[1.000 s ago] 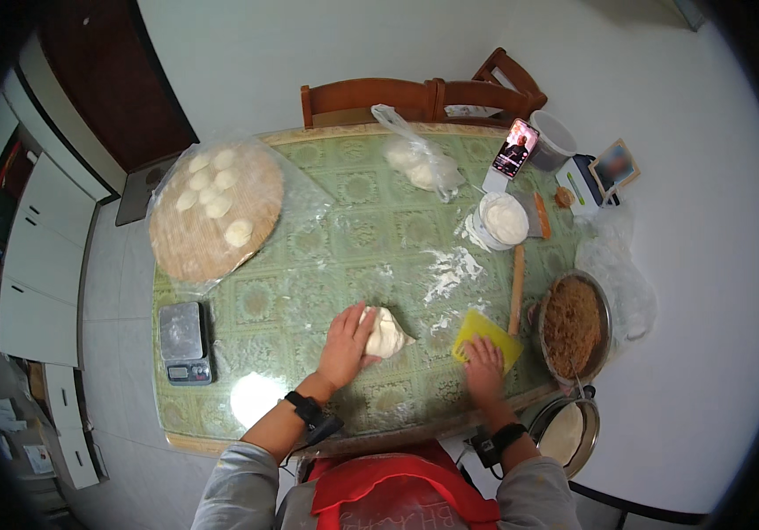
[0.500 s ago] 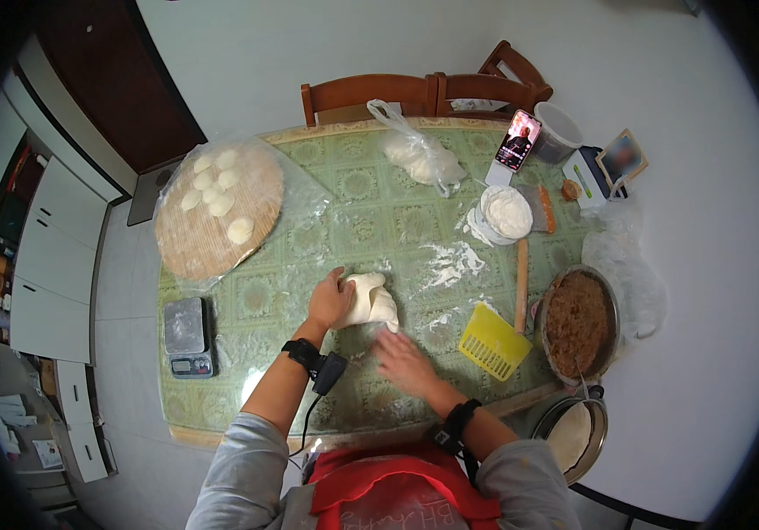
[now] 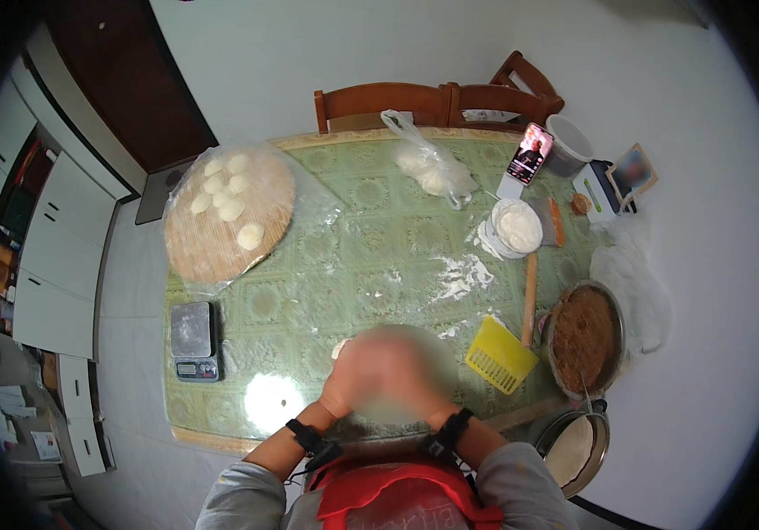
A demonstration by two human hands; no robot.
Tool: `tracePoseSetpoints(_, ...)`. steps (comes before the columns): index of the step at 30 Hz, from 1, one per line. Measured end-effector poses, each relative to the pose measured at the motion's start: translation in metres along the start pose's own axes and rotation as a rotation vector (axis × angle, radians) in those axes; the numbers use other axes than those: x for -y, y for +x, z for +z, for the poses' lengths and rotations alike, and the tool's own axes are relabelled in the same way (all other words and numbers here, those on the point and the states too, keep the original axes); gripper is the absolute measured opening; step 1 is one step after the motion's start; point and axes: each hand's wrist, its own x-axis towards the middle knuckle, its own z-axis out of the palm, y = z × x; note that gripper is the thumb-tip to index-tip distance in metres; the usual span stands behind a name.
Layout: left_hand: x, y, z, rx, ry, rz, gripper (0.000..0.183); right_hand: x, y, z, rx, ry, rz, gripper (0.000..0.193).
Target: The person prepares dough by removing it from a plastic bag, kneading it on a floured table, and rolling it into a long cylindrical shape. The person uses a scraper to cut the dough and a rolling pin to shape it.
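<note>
1 big table (image 3: 326, 300), covered in green cloth-like sheeting with a pattern of squares and a pale border, fills most of my view, a white glare on its near left part. On its far left lies a round, ribbed, straw-coloured tray (image 3: 194, 252), with clear crinkled plastic film (image 3: 313, 199) spreading past its edge; 8 smooth, flattish white dough rounds (image 3: 250, 235) sit on it. At my right, a round shiny metal bowl (image 3: 621, 353) holds coarse, crumbly-looking brown filling (image 3: 581, 331). Toward the far side rests a knotted, see-through plastic bag (image 3: 432, 172) with pale, soft-looking contents. Smaller are the flat grey digital scale (image 3: 194, 342) at my left, the yellow slotted plastic scraper (image 3: 501, 355) to the right of my hands and the slim, straight wooden rolling pin (image 3: 530, 296) just beyond it. Dry white flour (image 3: 465, 277) is smeared in streaks on the sheeting.

My 2 forearms come up from the near edge and angle inward, black straps on the wrists. My left hand (image 3: 353, 375) and right hand (image 3: 415, 389) meet close together, low at the near middle; blur hides the fingers, so I cannot tell whether either is open or closed. The pale dough lump (image 3: 340, 349) is mostly hidden there, a small edge showing beside my left hand.
</note>
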Motion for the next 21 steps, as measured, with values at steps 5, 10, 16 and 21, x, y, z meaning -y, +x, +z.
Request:
tracePoseSetpoints(5,0.039,0.028,0.012,0.193,0.062,-0.088,0.057,-0.03,0.017,0.0,-0.31,-0.263,-0.158,0.036)
tracePoseSetpoints(10,0.072,0.078,0.023,0.027,-0.132,-0.227,0.031,-0.086,0.067,0.001,-0.114,-0.407,-0.004,0.036)
tracePoseSetpoints(16,0.055,0.06,-0.004,0.289,-0.291,-0.021,0.042,-0.072,0.047,-0.004,-0.023,-0.027,0.094,0.034)
tracePoseSetpoints(21,0.001,-0.025,0.001,0.052,-0.132,0.031,0.082,0.012,-0.036,0.038,-0.27,-0.311,0.1,0.024)
